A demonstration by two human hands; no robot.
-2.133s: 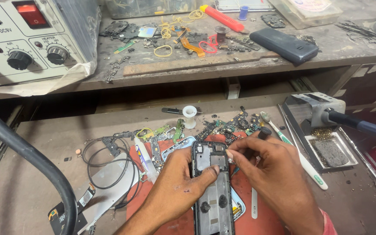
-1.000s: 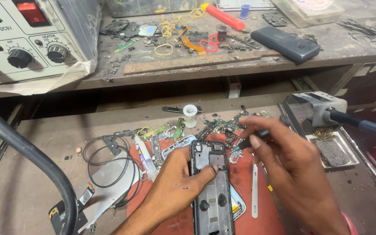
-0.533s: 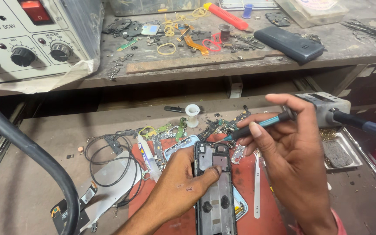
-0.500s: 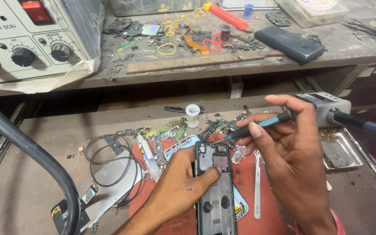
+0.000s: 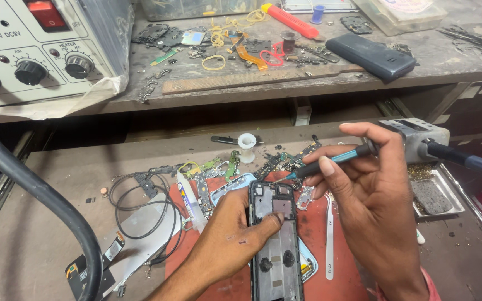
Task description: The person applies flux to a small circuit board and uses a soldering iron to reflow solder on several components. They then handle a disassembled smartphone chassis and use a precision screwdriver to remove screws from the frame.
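Observation:
An opened black phone frame [image 5: 275, 239] lies lengthwise on a red work mat [image 5: 319, 223] in the head view. My left hand [image 5: 235, 237] presses it from the left, thumb resting on its upper part. My right hand [image 5: 372, 200] holds a slim teal-and-black screwdriver [image 5: 330, 160] in its fingertips, the tip pointing down-left and hovering just above the frame's top right corner. A small metal part [image 5: 305, 197] sits beside the frame under that hand.
Silver tweezers [image 5: 329, 234] lie on the mat. Black cables [image 5: 140, 209], circuit pieces [image 5: 207, 173] and a white spool [image 5: 246, 146] crowd the bench. A thick black hose [image 5: 34, 195] curves at left. A soldering stand [image 5: 419, 136] and tray [image 5: 433, 195] sit right. The shelf holds a rework station [image 5: 34, 44] and a dark phone [image 5: 370, 57].
My right hand left the phone frame, picked up the screwdriver at the right and brought it back, tip now lower and close to the frame's top. My left hand stayed on the frame.

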